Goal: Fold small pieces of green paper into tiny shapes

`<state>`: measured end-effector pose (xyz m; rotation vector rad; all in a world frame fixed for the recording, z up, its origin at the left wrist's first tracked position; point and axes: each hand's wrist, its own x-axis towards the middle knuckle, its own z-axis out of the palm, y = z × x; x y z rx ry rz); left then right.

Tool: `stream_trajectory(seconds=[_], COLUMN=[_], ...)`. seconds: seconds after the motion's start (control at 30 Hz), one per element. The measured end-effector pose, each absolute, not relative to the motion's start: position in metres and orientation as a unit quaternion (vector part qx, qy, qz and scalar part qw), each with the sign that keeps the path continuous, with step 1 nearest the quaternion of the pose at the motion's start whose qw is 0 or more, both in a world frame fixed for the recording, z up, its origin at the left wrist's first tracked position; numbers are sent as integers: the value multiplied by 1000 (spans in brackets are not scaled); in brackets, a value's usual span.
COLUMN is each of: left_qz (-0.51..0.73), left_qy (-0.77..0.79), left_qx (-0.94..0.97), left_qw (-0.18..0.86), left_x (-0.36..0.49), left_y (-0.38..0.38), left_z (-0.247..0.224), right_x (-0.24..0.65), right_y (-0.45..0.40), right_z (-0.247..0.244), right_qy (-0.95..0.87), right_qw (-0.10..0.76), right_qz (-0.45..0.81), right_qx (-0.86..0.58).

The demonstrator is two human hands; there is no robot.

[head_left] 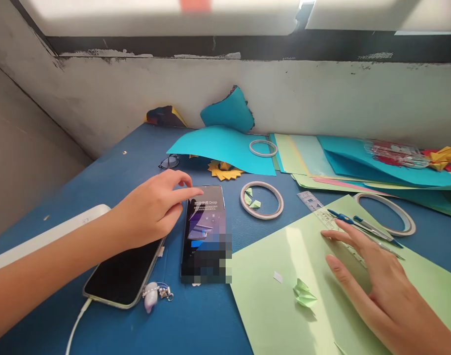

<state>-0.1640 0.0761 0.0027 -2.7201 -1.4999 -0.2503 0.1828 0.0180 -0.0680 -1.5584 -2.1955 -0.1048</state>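
My left hand [151, 212] reaches over a lit phone [206, 222], index finger stretched to the top of its screen, the other fingers loosely bent and holding nothing. Under that wrist lies a second phone [121, 276] with a dark screen and a white cable. On the right, my right hand [380, 281] is spread over a light green paper sheet [262, 305], fingertips by a clear ruler [310, 201]. A pair of compasses [373, 229] lies just beyond those fingers. A small folded green paper piece [304, 294] and a white scrap [278, 277] rest on the sheet.
A tape roll [264, 215] encircles small folded green pieces; another roll [410, 224] lies right. Behind are a blue sheet [218, 145], a yellow folded-paper ring [225, 173], glasses [169, 161] and stacked coloured paper [295, 158]. A purple charm [150, 297] hangs beside the dark phone.
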Motion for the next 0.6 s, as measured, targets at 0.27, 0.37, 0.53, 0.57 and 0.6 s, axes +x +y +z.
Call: stream_trajectory(seconds=[0.27,0.37,0.53,0.57,0.6], left_qz=[-63,-86,-91,-90,-90], left_qy=[-491,-474,-477,-488,-502], left_qx=[-869,-876,-874,-868,-860], left_qw=[25,-8,-21,-14,-8], left_x=[-162,-157,-159,-161,-163], left_y=[72,57,40,40,42], left_z=[1,8,10,9,8], right_x=[186,185,186,186,186], right_y=[15,15,15,15,15], right_z=[-72,-73,-75,-75,-75], right_qy=[-776,-772,-765,-766,-767], right_qw=[209,212,212,213,214], right_qz=[0,11,15,14,14], right_qx=[-595,-599,-609,-607,-604])
